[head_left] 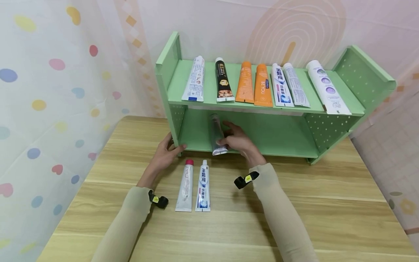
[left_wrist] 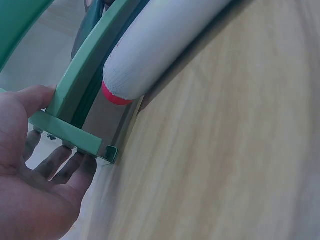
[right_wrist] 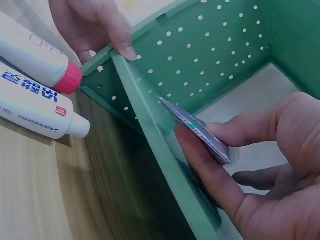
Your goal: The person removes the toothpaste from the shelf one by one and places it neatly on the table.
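My right hand [head_left: 240, 141] pinches a dark grey toothpaste tube [head_left: 216, 130] by its flat crimped end, thumb on one face and fingers on the other. The tube lies over the lower board of a green two-tier shelf [head_left: 278, 134], its far end pointing to the back. In the right wrist view the tube's crimped edge [right_wrist: 200, 132] is just above the board's front lip. My left hand [head_left: 165, 153] grips the front edge of the shelf's left side panel [left_wrist: 75, 132], thumb inside and fingers outside.
On the table [head_left: 235, 225] in front of the shelf lie a white tube with a red cap [head_left: 185, 187] and a white-and-blue toothpaste tube [head_left: 203, 189]. The upper tier holds several tubes, among them a black one [head_left: 223, 80] and an orange one [head_left: 263, 85].
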